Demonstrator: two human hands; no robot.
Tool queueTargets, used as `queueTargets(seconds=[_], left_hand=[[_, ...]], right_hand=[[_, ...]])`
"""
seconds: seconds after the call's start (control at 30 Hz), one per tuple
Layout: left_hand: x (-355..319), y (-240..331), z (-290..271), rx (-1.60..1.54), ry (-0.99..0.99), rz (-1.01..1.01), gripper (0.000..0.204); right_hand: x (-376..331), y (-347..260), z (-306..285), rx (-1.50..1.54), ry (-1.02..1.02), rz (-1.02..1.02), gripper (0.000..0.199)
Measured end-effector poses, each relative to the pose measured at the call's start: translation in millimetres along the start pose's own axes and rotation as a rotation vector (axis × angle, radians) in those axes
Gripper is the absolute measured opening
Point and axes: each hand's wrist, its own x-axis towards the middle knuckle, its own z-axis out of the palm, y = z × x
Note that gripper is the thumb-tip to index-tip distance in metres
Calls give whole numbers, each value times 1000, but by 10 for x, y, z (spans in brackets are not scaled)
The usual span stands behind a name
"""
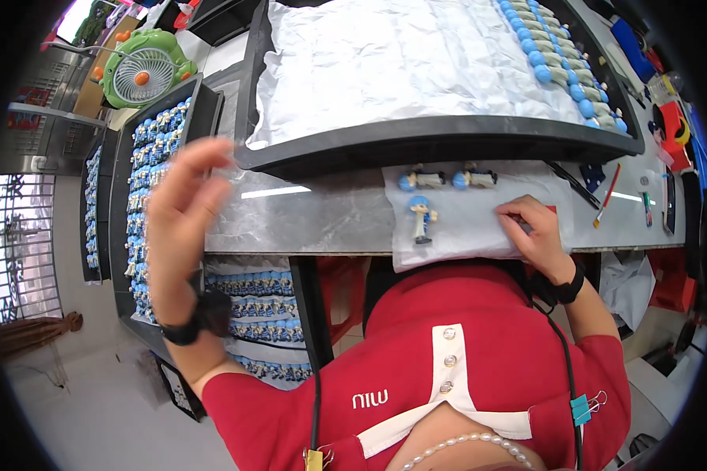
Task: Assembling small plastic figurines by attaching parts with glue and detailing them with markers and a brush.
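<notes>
My left hand [187, 196] is raised near the table's left edge, beside a black tray [198, 118] filled with rows of small blue figurines [139, 177]. Its thumb and fingers are apart, with nothing seen between them. My right hand [536, 234] rests on a white cloth [467, 239] at the table's front edge. The fingers there are curled, and what they hold, if anything, is hidden. On the cloth left of it lies a blue-haired figurine [421, 220], face up. Two more figurines [422, 180] lie sideways behind it.
A large black tray [440, 140] lined with white paper stands behind the cloth, with rows of blue-headed figurines [543, 73] at its right. A paintbrush [607, 195] and a dark tool [573, 185] lie to the right. A green fan [143, 71] stands far left. More figurines [259, 306] sit below the table.
</notes>
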Motion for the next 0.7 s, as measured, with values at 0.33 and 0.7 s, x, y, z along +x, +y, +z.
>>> queueTargets(seconds=[0.33, 0.7], left_hand=[[-610, 13, 1779, -687, -520, -246, 28], [-506, 242, 2503, -1044, -221, -341, 58]], right_hand=[[354, -211, -63, -253, -16, -216, 34], [187, -208, -115, 63, -104, -57, 20]])
